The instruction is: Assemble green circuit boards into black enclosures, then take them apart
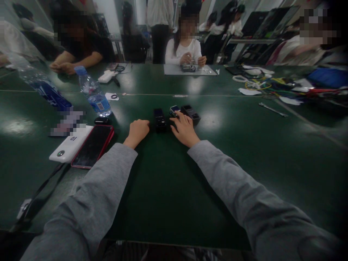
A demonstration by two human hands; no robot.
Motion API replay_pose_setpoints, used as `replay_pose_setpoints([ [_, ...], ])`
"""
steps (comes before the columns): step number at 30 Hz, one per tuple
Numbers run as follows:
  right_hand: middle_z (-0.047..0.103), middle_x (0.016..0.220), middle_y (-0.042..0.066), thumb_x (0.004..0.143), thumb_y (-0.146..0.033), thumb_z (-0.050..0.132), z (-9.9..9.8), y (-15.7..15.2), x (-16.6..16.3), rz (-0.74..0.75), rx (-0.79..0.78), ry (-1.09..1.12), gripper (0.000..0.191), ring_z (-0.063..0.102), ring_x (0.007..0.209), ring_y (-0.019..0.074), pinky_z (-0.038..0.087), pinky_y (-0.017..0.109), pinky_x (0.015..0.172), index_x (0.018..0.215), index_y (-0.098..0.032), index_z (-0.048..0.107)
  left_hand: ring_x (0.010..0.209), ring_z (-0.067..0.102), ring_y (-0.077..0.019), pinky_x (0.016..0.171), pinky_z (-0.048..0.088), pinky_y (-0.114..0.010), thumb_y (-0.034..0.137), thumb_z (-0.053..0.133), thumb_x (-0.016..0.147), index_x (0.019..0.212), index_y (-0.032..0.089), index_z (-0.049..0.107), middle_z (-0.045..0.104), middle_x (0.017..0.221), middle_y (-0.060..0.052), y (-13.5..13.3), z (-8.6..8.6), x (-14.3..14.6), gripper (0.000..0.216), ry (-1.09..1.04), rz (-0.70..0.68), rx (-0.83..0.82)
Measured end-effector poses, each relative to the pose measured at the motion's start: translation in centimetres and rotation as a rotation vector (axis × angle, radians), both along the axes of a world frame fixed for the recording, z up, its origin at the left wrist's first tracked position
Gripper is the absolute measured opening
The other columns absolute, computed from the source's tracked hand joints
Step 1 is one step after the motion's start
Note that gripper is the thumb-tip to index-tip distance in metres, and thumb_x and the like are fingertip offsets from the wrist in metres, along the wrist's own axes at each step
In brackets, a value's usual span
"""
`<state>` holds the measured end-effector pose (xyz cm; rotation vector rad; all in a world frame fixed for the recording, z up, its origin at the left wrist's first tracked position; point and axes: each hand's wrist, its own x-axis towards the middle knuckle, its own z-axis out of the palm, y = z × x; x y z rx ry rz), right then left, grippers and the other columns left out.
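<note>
My left hand (138, 131) rests on the dark green table (168, 188) with its fingers curled into a loose fist, just left of a black oblong device (159, 119); nothing shows inside it. My right hand (183, 128) lies to the right of that device, fingers stretched forward onto a small blue-and-silver part (174, 110). A black open box-like piece (191, 113) sits just beyond my right fingers. Both forearms wear grey sleeves.
At my left lie a red-cased phone (93, 145), a white power bank (71, 144) and a water bottle (94, 92). Cables and tools (268, 87) clutter the far right. People sit across the table; one works over a white mat (190, 69).
</note>
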<state>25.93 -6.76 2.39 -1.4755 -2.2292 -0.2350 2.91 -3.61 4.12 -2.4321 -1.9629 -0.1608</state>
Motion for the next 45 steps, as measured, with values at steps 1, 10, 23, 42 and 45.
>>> replay_pose_setpoints([
  [1,0.038,0.152,0.015,0.099,-0.026,0.044,0.00,0.00,-0.01,-0.003,0.000,-0.001,0.037,0.039,0.139,0.0305,0.030,0.050,0.115,0.132,-0.016,0.058,0.090,0.070,-0.0254,0.078,0.052,-0.036,0.016,0.040,0.093,0.103,0.019,0.075,0.075,0.098,-0.013,0.00,-0.02,0.00,0.037,0.001,0.002,0.003],
  [10,0.037,0.152,0.015,0.098,-0.026,0.045,0.18,-0.12,-0.08,-0.007,-0.024,0.002,0.036,0.039,0.137,0.0324,0.030,0.052,0.115,0.131,-0.016,0.058,0.087,0.070,-0.0245,0.075,0.052,-0.035,0.017,0.039,0.094,0.102,0.019,0.075,0.075,0.095,-0.012,0.04,0.02,-0.04,0.037,0.007,-0.016,0.016],
  [23,0.037,0.151,0.015,0.099,-0.026,0.044,0.06,-0.02,0.06,0.000,-0.015,-0.005,0.035,0.039,0.137,0.0320,0.031,0.052,0.114,0.128,-0.017,0.060,0.087,0.070,-0.0256,0.074,0.052,-0.036,0.015,0.039,0.093,0.100,0.017,0.075,0.074,0.094,-0.012,0.04,0.02,-0.04,0.037,0.004,-0.022,0.013],
  [42,0.037,0.151,0.015,0.097,-0.025,0.046,0.24,-0.14,0.02,0.005,-0.026,-0.001,0.035,0.040,0.135,0.0327,0.030,0.052,0.114,0.127,-0.017,0.060,0.089,0.070,-0.0259,0.076,0.052,-0.036,0.017,0.040,0.094,0.102,0.019,0.076,0.075,0.096,-0.012,0.08,-0.04,-0.02,0.037,-0.002,-0.013,0.014],
  [45,0.038,0.150,0.015,0.097,-0.025,0.044,0.39,-0.20,-0.02,0.007,-0.033,0.012,0.035,0.041,0.134,0.0328,0.031,0.052,0.113,0.127,-0.018,0.060,0.089,0.070,-0.0268,0.076,0.053,-0.038,0.017,0.040,0.094,0.103,0.019,0.076,0.075,0.096,-0.013,0.11,-0.08,-0.07,0.037,-0.007,-0.015,0.012],
])
